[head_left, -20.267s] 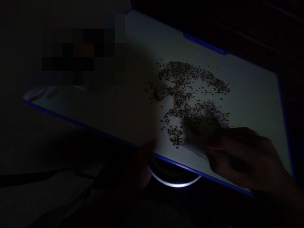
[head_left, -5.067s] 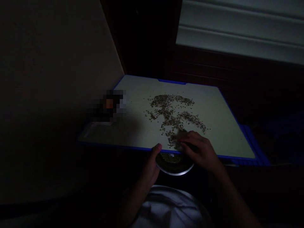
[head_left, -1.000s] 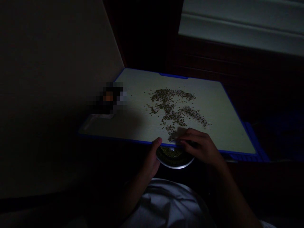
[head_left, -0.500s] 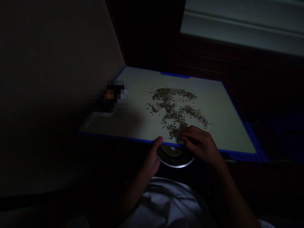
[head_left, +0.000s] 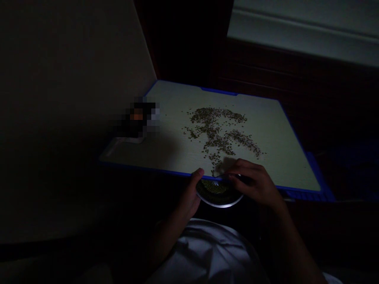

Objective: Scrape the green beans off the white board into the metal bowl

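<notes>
Small dark greenish beans or seeds [head_left: 217, 138] lie scattered over a pale board with a blue rim [head_left: 293, 157]. Beneath its near edge is a round bowl with a shiny rim [head_left: 222, 206], holding many similar green grains. My left hand [head_left: 191, 193] grips the bowl's left side, its thumb up against the board's edge. At that same edge, to the right of the bowl, my right hand [head_left: 254, 179] has its fingers pinched together close to the lowest grains. Shadow hides what the fingertips hold; a thin pale line shows beside them.
A blurred-out dark object [head_left: 136, 118] stands on the board's left end. The wall [head_left: 74, 59] rises at left, and pale slats [head_left: 304, 27] run across the upper right. A blue ridged thing [head_left: 321, 181] shows behind the board's right edge. The room is very dark.
My right hand has drawn slightly toward me, its fingertips now at the board's near edge. A few grains have shifted down to that edge. My left hand stays at the bowl.
</notes>
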`<state>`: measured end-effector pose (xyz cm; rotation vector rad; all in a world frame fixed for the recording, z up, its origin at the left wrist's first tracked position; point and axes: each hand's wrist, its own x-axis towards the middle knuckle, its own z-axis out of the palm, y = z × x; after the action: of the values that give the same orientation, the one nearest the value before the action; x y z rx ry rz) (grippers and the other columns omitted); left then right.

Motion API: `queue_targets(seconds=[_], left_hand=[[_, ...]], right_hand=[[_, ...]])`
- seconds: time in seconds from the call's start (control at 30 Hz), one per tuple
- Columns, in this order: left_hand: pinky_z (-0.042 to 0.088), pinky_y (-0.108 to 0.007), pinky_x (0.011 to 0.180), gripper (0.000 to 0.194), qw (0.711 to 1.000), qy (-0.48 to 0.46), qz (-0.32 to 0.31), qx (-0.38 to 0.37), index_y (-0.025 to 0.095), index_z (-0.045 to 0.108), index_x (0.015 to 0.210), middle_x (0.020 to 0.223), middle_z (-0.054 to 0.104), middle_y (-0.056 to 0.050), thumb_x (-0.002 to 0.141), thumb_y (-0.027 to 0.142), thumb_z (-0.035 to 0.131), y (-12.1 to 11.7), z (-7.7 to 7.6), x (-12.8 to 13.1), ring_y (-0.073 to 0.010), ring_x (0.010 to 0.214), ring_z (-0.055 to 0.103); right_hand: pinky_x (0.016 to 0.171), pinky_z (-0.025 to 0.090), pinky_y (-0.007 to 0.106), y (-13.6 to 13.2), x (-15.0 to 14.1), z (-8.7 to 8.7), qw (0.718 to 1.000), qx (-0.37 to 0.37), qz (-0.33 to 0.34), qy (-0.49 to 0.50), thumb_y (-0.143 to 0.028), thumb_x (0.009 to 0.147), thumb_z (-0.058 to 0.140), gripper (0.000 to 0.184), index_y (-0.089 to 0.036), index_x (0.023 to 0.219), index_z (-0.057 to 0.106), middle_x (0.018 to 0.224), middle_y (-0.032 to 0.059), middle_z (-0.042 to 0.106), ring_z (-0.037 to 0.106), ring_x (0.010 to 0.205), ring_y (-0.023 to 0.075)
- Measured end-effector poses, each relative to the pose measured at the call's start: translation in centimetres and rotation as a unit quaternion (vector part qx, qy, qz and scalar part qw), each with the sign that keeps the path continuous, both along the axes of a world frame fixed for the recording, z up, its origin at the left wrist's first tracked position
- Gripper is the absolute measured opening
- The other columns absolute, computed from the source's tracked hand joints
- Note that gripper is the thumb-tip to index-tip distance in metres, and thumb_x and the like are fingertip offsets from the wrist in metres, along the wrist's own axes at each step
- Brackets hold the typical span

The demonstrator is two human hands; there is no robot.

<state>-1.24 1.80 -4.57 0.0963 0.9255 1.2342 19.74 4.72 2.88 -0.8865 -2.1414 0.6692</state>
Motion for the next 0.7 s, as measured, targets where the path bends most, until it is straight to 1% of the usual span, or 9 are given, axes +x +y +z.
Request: queue_targets(seconds=[0.1,0.17,0.27,0.4,0.57,0.7], left_hand=[[0.058,-0.047,0.111,0.047,1.000,-0.002,-0.001,0.007,0.017,0.082,0.096,0.100,0.089,-0.010,0.067,0.048,0.101,0.00,0.20,0.02,-0.0366,0.118,0.080],[0.058,-0.049,0.112,0.049,1.000,-0.006,-0.004,0.013,0.016,0.083,0.101,0.106,0.089,-0.012,0.068,0.047,0.101,-0.01,0.47,0.07,-0.0385,0.122,0.079],[0.057,-0.051,0.115,0.050,1.000,-0.012,-0.006,0.019,0.015,0.083,0.103,0.109,0.090,-0.014,0.069,0.047,0.100,-0.02,0.76,0.14,-0.0406,0.124,0.078],[0.055,-0.051,0.118,0.050,1.000,-0.014,0.001,0.021,0.016,0.083,0.111,0.114,0.089,-0.012,0.073,0.045,0.097,-0.01,0.60,0.18,-0.0393,0.127,0.077],[0.055,-0.051,0.118,0.047,1.000,-0.013,0.004,0.016,0.014,0.082,0.108,0.112,0.089,-0.014,0.074,0.044,0.097,0.02,0.27,0.20,-0.0397,0.128,0.077],[0.055,-0.052,0.118,0.049,1.000,-0.012,0.008,0.015,0.015,0.082,0.109,0.112,0.089,-0.013,0.073,0.043,0.098,0.00,0.28,0.19,-0.0394,0.128,0.076]], right_hand=[[0.070,0.059,0.029,0.03,-0.10,0.13,1.000,-0.002,-0.004,-0.004,-0.024,0.105,0.071,0.013,-0.025,0.112,0.081,0.092,0.0037,0.075,0.072,0.080,0.0157],[0.073,0.060,0.029,0.13,-0.22,0.13,1.000,-0.003,-0.010,-0.006,-0.026,0.106,0.070,0.015,-0.024,0.115,0.081,0.095,0.0047,0.076,0.074,0.083,0.0162],[0.077,0.061,0.029,0.32,-0.43,0.01,1.000,-0.005,-0.015,-0.010,-0.027,0.107,0.069,0.017,-0.024,0.119,0.081,0.098,0.0058,0.077,0.074,0.086,0.0169],[0.077,0.061,0.030,0.47,-0.56,-0.15,1.000,-0.010,-0.007,-0.015,-0.029,0.108,0.070,0.018,-0.026,0.121,0.081,0.100,0.0065,0.078,0.075,0.088,0.0175],[0.076,0.061,0.031,0.40,-0.50,0.05,1.000,-0.008,0.013,-0.014,-0.030,0.107,0.070,0.016,-0.026,0.117,0.083,0.097,0.0058,0.078,0.074,0.086,0.0178],[0.074,0.060,0.030,0.28,-0.41,0.32,1.000,-0.006,0.017,-0.015,-0.030,0.106,0.070,0.016,-0.025,0.114,0.083,0.094,0.0052,0.077,0.073,0.084,0.0174]])
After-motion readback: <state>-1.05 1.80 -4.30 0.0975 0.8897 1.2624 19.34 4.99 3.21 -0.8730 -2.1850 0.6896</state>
